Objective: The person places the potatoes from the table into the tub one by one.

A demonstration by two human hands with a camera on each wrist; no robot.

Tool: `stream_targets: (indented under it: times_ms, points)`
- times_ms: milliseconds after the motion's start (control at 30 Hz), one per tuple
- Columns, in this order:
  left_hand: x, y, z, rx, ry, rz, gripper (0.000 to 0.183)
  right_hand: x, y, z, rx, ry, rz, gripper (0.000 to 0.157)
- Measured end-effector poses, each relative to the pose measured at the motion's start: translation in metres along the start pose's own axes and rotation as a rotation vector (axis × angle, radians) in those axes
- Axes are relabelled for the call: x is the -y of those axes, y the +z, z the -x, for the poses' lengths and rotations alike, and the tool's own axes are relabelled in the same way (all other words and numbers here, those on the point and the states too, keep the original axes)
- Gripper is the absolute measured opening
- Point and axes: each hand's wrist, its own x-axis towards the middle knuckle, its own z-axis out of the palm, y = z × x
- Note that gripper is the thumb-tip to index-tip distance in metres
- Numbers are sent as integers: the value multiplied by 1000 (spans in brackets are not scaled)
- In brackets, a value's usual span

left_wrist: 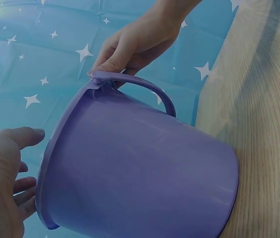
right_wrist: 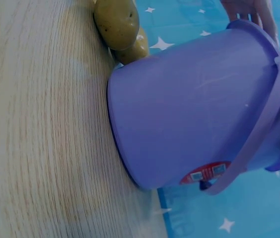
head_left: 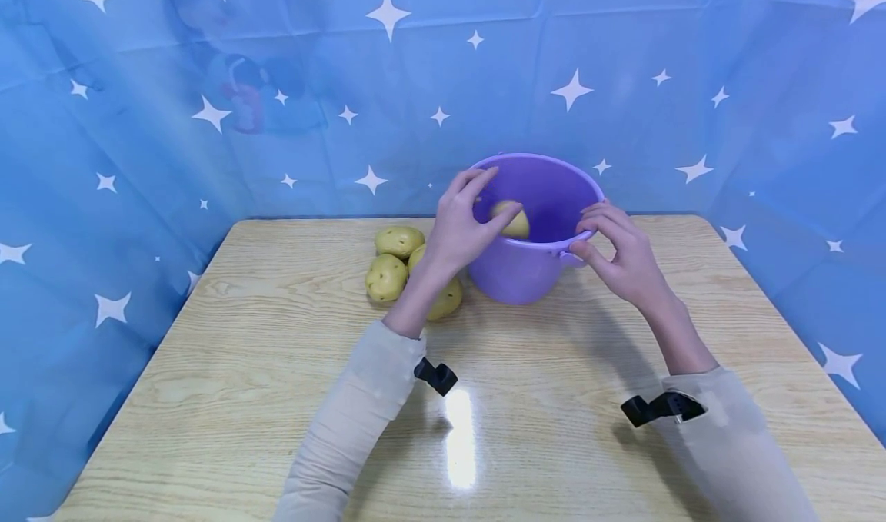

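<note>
A purple bucket stands on the table, its mouth tipped toward me in the head view. Inside it a potato shows, partly hidden by my left thumb. My left hand is at the bucket's left rim, thumb spread over the opening and no object between thumb and fingers. On the opposite side my right hand grips the rim, beside the handle. Several potatoes lie on the table left of the bucket, partly behind my left wrist.
The light wood table ends at a blue star-patterned cloth that hangs behind it and along both sides. A red label is on the bucket's side.
</note>
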Motion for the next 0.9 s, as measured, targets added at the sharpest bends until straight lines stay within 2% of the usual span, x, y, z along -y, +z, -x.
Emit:
stream_targets:
  times_ms: [333,567,900]
  points:
    - [1,-2,1,-27,55,9,50,-21,0,6,3,-17,14,56]
    - [2,-8,6,-62,73,32,47,-25,0,8,-3,-3,7,49]
    - [6,-18,11,-51,28,21,49,-21,1,6,-7,0,14,44]
